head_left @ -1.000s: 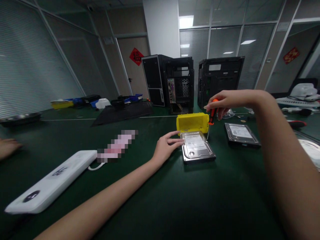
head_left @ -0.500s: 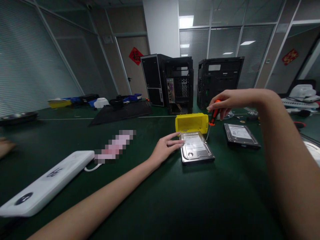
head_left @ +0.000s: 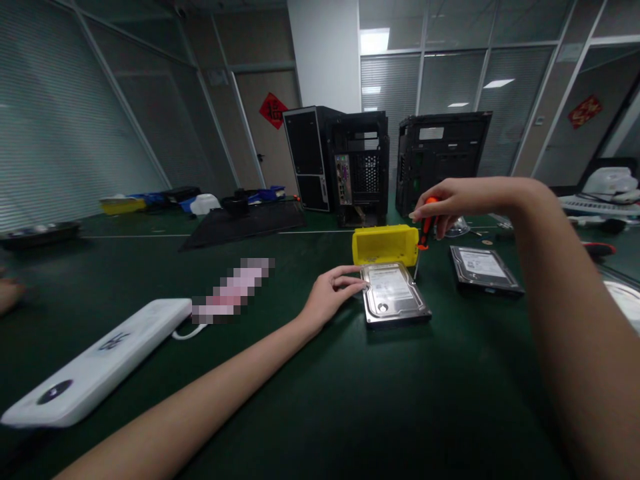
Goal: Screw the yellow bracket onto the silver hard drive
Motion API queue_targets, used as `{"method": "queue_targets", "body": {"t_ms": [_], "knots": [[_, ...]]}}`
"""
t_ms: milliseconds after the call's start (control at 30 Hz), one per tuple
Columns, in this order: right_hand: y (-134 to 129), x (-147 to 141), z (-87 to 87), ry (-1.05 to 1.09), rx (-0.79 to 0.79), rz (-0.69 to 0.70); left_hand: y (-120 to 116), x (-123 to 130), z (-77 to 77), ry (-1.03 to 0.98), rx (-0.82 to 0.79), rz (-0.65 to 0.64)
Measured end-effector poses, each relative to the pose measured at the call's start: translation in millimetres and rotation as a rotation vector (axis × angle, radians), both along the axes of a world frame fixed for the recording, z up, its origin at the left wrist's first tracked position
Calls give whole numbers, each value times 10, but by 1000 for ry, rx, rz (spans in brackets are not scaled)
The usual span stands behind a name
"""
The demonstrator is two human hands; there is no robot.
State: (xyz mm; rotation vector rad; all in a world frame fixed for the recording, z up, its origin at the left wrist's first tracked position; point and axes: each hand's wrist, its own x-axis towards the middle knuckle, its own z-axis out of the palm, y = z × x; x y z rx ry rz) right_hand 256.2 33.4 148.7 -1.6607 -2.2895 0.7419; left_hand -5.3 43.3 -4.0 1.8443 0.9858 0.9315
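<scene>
A silver hard drive [head_left: 393, 293] with a white label lies flat on the dark green table. My left hand [head_left: 333, 293] steadies its left side, with fingertips on the edge and top face. In my right hand [head_left: 443, 203] is a screwdriver [head_left: 424, 235] with an orange and black handle, held almost upright from above. Its thin shaft points down to the right edge of the drive, near the far corner; whether the tip touches a screw I cannot tell. Just behind the drive, a yellow plastic bin [head_left: 385, 245] rests on its side with its opening toward me.
A second hard drive [head_left: 485, 270] lies to the right. Black computer cases [head_left: 363, 167] stand at the back. On the left are a white power bank [head_left: 105, 363] with a cable and a blurred-out pink object [head_left: 233, 293]. Part of another person's hand [head_left: 9, 293] shows at the left edge.
The view has shifted slightly. My left fingers have drawn a little closer together on the drive's edge. The screwdriver remains at the same edge of the drive.
</scene>
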Motion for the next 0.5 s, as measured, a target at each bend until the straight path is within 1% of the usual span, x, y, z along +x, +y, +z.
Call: {"method": "queue_targets", "body": {"t_ms": [200,367,500], "knots": [[9,-10,-7,14,2,21,-16,12,-7,-16,-7,31],[-32,-42,1,-20,41,-2,-14,7,0,-14,-20,42],[-3,-34,-2,-2,19,4,6,-4,-6,19,9,60]]}}
